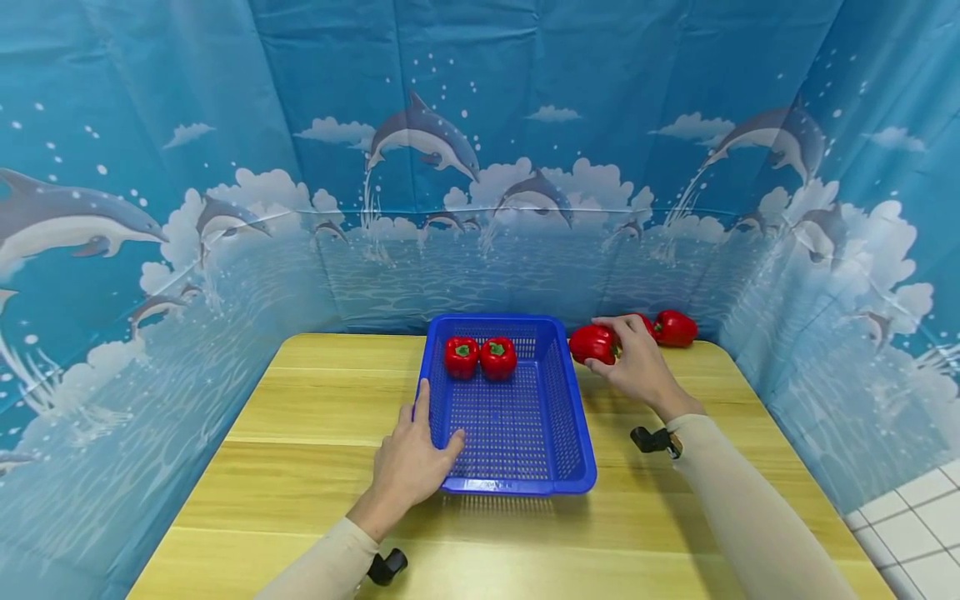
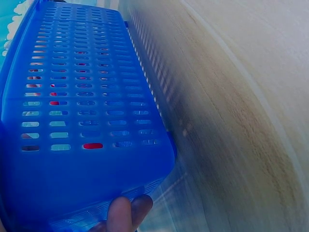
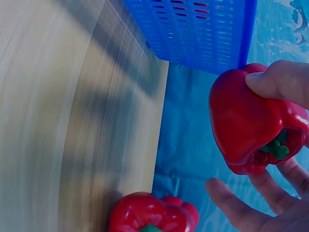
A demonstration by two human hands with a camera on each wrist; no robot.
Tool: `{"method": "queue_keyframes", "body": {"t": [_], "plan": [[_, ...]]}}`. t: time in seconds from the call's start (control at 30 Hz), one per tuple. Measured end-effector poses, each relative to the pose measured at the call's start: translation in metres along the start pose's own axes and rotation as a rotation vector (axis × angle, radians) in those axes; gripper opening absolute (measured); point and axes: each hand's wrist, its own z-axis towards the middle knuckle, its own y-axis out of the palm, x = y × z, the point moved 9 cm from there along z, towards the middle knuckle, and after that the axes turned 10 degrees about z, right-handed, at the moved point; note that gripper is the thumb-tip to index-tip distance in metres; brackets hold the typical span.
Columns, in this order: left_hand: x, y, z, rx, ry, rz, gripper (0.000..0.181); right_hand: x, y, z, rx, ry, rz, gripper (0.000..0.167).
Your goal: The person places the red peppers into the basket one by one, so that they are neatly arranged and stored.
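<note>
A blue plastic basket (image 1: 495, 487) stands on the table, with two red bell peppers (image 1: 497, 358) side by side at its far end. My left hand (image 1: 412, 458) grips the basket's left side, thumb over the rim and other fingers along the outer wall; some fingertips (image 2: 119, 215) show by the basket's corner in the left wrist view. Just right of the basket, my right hand (image 1: 637, 362) holds another red bell pepper (image 3: 251, 121) between thumb and fingers, raised off the table. Its green stem faces back toward the palm.
More red bell peppers (image 1: 675, 328) lie at the table's far right corner, one partly hidden behind my right hand. The wooden table (image 1: 315, 483) ends at a dolphin-print curtain (image 1: 480, 267) along the back and sides. White tiles (image 1: 926, 521) show at lower right.
</note>
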Motion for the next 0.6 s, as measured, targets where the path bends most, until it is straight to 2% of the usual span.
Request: {"method": "queue_keyframes", "body": {"t": [0.6], "plan": [[0.000,-0.001,0.000,0.001,-0.002,0.006,0.111,-0.031,-0.005,0.002,0.039,-0.061,0.012,0.072]]}}
